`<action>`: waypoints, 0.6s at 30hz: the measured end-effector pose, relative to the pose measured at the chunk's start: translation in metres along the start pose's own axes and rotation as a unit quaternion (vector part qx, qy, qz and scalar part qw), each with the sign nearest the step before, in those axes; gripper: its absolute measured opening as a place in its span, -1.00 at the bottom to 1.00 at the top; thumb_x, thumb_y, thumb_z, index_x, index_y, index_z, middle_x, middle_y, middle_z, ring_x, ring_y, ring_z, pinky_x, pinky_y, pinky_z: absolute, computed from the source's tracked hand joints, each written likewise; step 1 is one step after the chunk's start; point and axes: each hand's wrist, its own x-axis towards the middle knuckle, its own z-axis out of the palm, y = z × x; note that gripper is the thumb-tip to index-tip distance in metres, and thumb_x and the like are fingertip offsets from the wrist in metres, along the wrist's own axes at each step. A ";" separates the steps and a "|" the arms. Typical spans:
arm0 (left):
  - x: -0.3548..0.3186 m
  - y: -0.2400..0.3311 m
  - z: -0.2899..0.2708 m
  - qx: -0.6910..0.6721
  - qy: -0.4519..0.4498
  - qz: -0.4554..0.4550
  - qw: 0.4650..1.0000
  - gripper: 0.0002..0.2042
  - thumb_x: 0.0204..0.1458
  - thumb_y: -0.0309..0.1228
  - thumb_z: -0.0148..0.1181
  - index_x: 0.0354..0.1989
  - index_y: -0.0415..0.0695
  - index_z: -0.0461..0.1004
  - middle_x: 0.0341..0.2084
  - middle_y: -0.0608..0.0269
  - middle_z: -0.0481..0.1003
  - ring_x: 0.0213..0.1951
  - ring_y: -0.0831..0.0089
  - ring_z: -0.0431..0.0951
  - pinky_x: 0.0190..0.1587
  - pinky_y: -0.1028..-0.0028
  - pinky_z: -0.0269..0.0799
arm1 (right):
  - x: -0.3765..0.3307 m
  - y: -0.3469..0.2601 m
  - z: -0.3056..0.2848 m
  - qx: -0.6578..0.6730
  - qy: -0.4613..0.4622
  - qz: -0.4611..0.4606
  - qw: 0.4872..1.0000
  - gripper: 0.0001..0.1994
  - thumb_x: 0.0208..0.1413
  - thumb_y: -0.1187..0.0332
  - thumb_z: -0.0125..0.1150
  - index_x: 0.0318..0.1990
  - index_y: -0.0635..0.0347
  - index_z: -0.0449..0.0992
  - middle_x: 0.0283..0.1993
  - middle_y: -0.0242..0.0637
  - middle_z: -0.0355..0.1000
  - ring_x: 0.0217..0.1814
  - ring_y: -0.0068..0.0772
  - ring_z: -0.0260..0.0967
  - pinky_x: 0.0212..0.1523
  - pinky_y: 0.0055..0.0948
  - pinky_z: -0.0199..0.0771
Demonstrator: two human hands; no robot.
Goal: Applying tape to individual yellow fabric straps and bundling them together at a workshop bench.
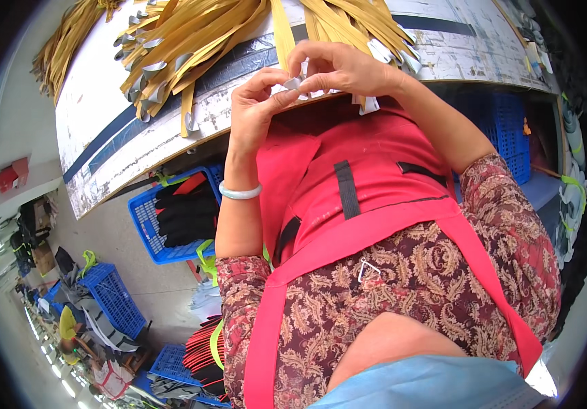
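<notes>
Close to the table's front edge, my left hand (258,105) and my right hand (348,68) meet with bent fingers. Between their fingertips is a small silver-grey tab (292,84) at the near end of a flat yellow strap (282,34). Both hands pinch this end, and the fingers partly hide it. To the left lies a thick bundle of yellow straps (204,37), many with curled grey tabs at their ends. More yellow straps (348,27) with whitish-grey tabs spread out just beyond my right hand.
The white, worn worktable (136,153) has dark tape bands across it. Another strap bundle (68,48) hangs over its far left side. A blue basket (144,228) with black and red pieces stands below left; a blue crate (505,129) sits under the table at right.
</notes>
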 end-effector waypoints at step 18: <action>0.004 -0.005 0.015 0.125 0.141 0.037 0.981 -0.85 -0.03 -0.73 0.21 -0.29 -0.27 0.55 -0.42 0.30 0.48 -0.37 0.56 0.53 -0.28 0.60 0.46 | 0.019 0.000 0.011 -0.015 0.079 -0.047 0.996 -0.85 0.06 0.41 0.28 -0.42 0.23 0.42 -0.50 -0.35 0.35 -0.46 -0.54 0.35 -0.47 -0.51 0.35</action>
